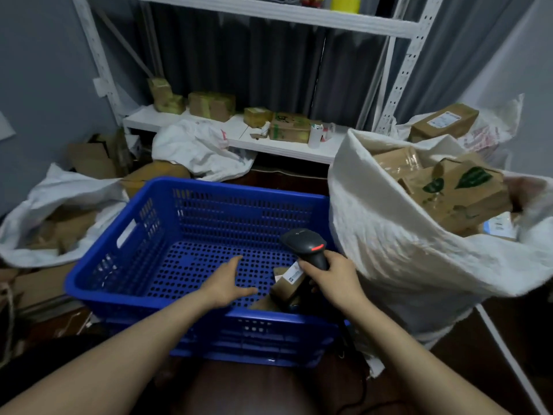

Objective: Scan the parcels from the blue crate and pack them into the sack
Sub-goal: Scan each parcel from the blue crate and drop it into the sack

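The blue crate (143,259) stands in front of me. One small brown parcel (288,284) with a white label lies in its near right corner. My left hand (229,280) reaches into the crate with straight fingers, a little left of that parcel, holding nothing. My right hand (332,280) grips the handle of a black barcode scanner (306,245), whose head sits just above the parcel. To the right stands the white sack (386,235), open at the top, with several brown parcels (457,196) inside.
Another white sack (54,205) with cardboard lies left of the crate. A third white sack (200,148) hangs off the low white shelf (239,136), which carries several boxes and a white cup. The scanner's cable runs down past the crate's near right corner.
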